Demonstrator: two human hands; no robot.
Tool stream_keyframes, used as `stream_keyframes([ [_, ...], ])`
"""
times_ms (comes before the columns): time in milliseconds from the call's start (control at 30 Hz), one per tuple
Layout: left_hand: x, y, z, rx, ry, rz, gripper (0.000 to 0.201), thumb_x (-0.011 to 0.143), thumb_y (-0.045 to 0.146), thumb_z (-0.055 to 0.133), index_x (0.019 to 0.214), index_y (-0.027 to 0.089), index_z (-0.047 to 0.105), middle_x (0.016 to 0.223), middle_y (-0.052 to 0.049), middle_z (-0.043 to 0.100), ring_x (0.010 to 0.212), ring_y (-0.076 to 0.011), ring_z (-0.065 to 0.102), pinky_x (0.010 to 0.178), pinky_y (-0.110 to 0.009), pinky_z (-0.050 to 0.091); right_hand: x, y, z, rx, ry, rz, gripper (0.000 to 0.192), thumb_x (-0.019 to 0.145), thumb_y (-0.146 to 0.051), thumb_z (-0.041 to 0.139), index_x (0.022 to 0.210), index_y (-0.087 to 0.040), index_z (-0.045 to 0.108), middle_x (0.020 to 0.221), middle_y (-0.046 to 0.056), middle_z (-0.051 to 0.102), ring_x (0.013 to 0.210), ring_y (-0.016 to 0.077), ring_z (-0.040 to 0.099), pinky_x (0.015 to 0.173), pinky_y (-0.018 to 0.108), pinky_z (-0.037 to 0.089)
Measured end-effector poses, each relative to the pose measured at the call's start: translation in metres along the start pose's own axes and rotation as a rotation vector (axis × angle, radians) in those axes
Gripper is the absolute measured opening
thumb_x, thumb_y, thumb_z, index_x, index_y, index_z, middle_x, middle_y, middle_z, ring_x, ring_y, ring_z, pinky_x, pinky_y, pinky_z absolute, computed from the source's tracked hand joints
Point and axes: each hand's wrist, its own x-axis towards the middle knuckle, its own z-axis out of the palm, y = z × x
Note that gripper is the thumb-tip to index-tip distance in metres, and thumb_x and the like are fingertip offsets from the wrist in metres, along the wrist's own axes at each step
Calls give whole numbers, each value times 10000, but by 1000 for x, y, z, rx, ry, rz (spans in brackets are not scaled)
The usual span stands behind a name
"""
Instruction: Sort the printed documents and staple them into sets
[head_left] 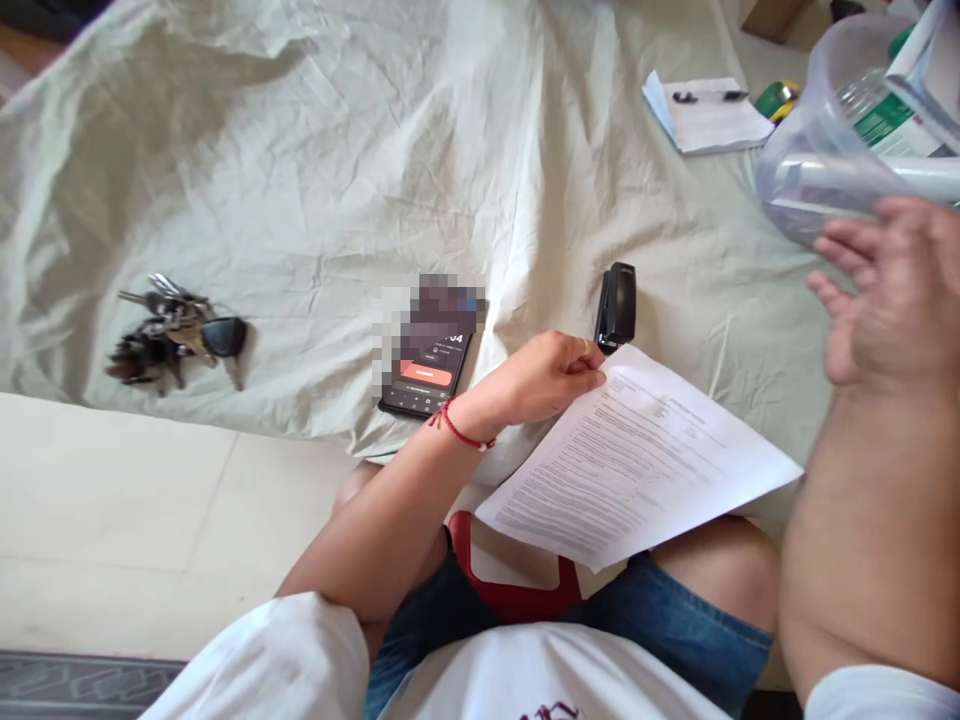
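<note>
Printed sheets (637,460): centre right of frame, lying across the lap and over the bed edge, long axis running from lower left to upper right
Left hand (544,378): centre of frame, fingers closed in a pinch on the upper left corner of the sheets; forearm rises from lower centre, a red thread bracelet (461,432) at the wrist
Stapler (616,306): black, on the sheet just above the pinched corner, touching or nearly touching the left fingertips; long axis near upright in frame
Right hand (885,290): right edge of frame, raised, fingers spread and slack, holding nothing; just below a clear plastic jug (832,150), contact cannot be told
Nearer hand: left, already at the stapler
Surroundings: phone (427,355) left of the left hand; key bunch (176,330) at far left; notepad with pen (705,112) at upper right
</note>
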Motion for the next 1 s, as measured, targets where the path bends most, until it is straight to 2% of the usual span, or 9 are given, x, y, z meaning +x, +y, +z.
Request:
stream_keyframes([
  [67,-2,0,-5,-79,57,7,204,1007,231,717,827,211,624,656,78,462,561,-94,350,546,-271,243,-21,2,-20,-9,114,7,281,1137,-670,657,1139,-501,883,1196,-51,892,1352,221,832,1100,418,671],
  [100,-3,0,-6,-119,95,10,183,1000,231,729,844,209,637,653,76,465,551,-92,362,540,-261,251,-33,5,-22,29,59,103,356,1116,-740,652,1160,-484,894,1210,-16,900,1362,252,834,1152,462,667],
  [233,3,-2,-12,-246,289,68,219,994,188,742,799,204,642,617,71,457,526,-84,390,533,-235,294,-72,26,1,134,-37,365,709,800,-1003,773,1093,-374,922,1092,124,910,1220,484,864,986,705,703],
  [267,5,-3,-13,-260,341,82,230,992,166,739,787,204,641,617,66,472,522,-82,399,533,-231,304,-78,30,8,172,-70,344,692,842,-973,759,1149,-374,919,1179,120,914,1297,490,844,1016,711,695],
  [367,13,-7,-16,-268,498,95,253,989,103,724,768,200,648,611,56,503,512,-81,424,522,-223,308,-84,38,21,243,-140,318,767,889,-1014,674,1219,-367,919,1213,110,917,1381,485,816,1070,707,688],
  [433,19,-10,-15,-264,579,83,284,1002,76,706,753,197,648,611,54,504,511,-79,427,514,-222,302,-83,42,21,211,-150,324,749,845,-1011,755,1181,-364,926,1113,94,921,1315,460,843,1086,684,698],
  [567,29,-15,-6,-281,682,39,300,1000,45,684,745,197,643,639,54,503,520,-79,403,505,-233,288,-89,57,22,57,-38,304,441,794,-663,1041,1040,-319,914,1067,28,923,1092,316,884,1105,540,717],
  [767,38,-25,5,-251,735,49,181,939,131,741,806,222,658,707,40,553,573,-108,405,547,-265,352,-97,79,33,117,130,296,337,834,-511,1034,936,-244,855,883,-7,851,776,200,794,808,389,727],
  [1000,41,-25,11,-189,640,21,261,989,414,858,881,230,709,787,-7,665,785,-180,649,727,-284,552,-85,84,35,202,279,225,282,826,-424,996,935,-247,807,960,0,847,888,220,822,868,424,739],
])
